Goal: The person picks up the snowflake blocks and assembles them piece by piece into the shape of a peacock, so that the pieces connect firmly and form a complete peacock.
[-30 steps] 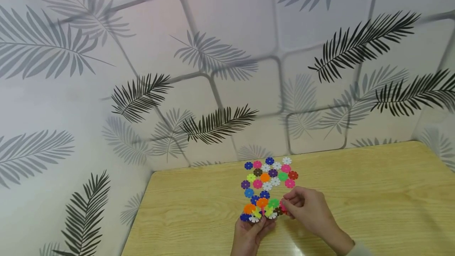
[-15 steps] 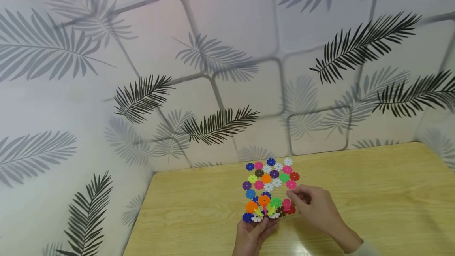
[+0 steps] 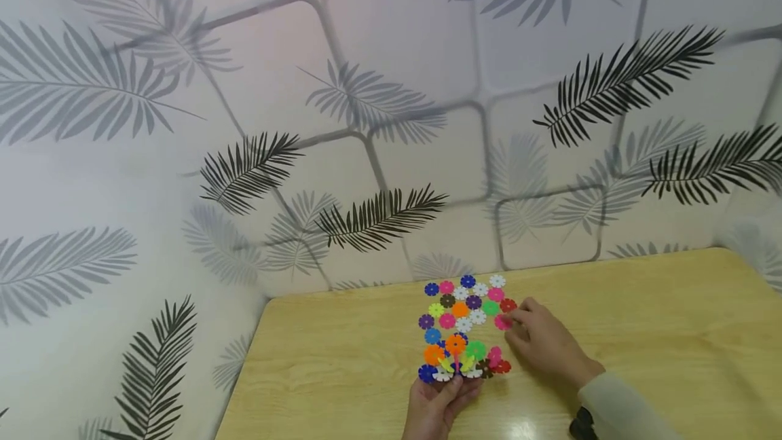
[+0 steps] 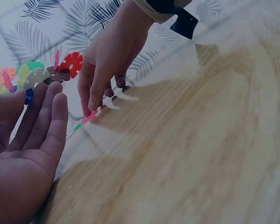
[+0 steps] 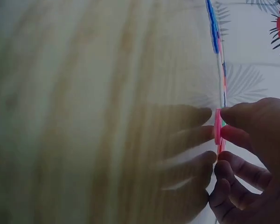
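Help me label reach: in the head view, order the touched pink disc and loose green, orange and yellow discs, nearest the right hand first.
1. Pink disc: touched by the right hand.
2. Loose green disc: just beyond, leftward.
3. Loose orange disc: left of green.
4. Loose yellow disc: leftmost of these.

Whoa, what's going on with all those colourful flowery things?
A person is handling notched plastic discs. Their left hand holds a colourful cluster of discs that looks slotted together, above the wooden table. Their right hand reaches past it, fingertips touching a pink disc; I can't tell if it's gripped yet. More loose discs lie spread out toward the back.
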`<state>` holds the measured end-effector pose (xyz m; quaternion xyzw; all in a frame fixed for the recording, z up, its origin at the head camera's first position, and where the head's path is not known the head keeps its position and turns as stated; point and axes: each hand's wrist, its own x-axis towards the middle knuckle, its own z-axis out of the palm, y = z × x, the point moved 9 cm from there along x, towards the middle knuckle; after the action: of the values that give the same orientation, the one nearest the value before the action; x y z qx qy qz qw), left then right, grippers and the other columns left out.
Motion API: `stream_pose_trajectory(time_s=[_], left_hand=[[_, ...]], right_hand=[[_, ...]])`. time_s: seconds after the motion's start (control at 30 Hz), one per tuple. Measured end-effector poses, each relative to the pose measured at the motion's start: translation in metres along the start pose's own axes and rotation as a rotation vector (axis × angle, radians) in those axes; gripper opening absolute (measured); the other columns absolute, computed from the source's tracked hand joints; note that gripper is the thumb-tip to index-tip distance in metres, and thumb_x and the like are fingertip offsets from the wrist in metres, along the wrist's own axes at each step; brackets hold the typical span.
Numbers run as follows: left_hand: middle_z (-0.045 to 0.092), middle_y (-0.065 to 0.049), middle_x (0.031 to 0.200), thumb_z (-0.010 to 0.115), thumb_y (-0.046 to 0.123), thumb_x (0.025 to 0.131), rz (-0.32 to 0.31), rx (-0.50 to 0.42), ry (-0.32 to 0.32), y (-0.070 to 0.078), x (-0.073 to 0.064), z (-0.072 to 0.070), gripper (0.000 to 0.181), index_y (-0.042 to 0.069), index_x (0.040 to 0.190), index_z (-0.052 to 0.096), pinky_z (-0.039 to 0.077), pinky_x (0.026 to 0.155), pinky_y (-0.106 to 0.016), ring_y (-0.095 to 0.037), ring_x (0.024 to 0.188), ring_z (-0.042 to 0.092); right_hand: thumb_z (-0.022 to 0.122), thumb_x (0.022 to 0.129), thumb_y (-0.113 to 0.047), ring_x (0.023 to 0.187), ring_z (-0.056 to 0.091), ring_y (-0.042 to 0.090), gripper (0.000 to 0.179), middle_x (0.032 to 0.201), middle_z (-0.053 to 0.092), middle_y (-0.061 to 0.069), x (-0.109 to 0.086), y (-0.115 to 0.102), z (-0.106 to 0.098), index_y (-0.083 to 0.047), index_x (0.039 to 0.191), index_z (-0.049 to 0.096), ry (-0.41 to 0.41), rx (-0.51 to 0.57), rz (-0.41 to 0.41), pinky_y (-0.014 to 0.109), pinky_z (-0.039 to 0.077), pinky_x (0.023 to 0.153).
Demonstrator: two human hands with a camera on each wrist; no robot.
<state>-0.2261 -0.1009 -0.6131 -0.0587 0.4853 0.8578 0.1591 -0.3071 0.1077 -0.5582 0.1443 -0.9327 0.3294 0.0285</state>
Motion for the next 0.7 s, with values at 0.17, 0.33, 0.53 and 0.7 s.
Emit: stream_pose_trajectory(time_s=[0.17,0.33,0.53,0.7], left_hand=[[0.079,-0.018,0.129,0.067,0.006,0.108,0.002,0.000,-0.018,-0.002,0.000,0.000,0.049,0.000,0.154,0.053,0.063,0.106,-0.042,-0.024,0.113,0.081],[0.079,-0.017,0.130,0.070,0.008,0.106,0.016,0.015,-0.024,0.000,0.001,0.002,0.053,0.000,0.155,0.052,0.062,0.107,-0.042,-0.024,0.113,0.081],[0.079,-0.019,0.129,0.069,0.008,0.107,0.026,0.035,-0.043,0.001,0.001,0.002,0.052,-0.002,0.155,0.052,0.062,0.107,-0.043,-0.024,0.113,0.081],[0.079,-0.019,0.128,0.066,0.006,0.108,0.013,0.025,-0.039,-0.001,0.001,0.002,0.050,-0.002,0.155,0.052,0.063,0.106,-0.042,-0.024,0.112,0.081]], right_hand=[[0.085,0.093,-0.013,0.088,0.057,0.010,0.012,0.099,0.066,-0.004,-0.008,-0.004,-0.001,-0.016,0.093,0.073,0.019,0.005,-0.034,0.029,0.055,0.076],[0.086,0.092,-0.011,0.085,0.060,0.005,0.019,0.100,0.072,-0.005,-0.017,0.004,-0.003,-0.012,0.108,0.076,-0.043,0.159,0.032,0.021,0.054,0.073],[0.087,0.091,-0.012,0.082,0.061,0.002,0.017,0.095,0.074,-0.004,-0.030,0.008,-0.009,-0.012,0.106,0.078,-0.057,0.265,0.043,0.020,0.055,0.072],[0.085,0.092,-0.010,0.086,0.070,0.001,0.013,0.099,0.081,-0.004,-0.036,-0.002,-0.023,-0.016,0.104,0.081,0.011,0.300,0.023,0.019,0.060,0.077]])
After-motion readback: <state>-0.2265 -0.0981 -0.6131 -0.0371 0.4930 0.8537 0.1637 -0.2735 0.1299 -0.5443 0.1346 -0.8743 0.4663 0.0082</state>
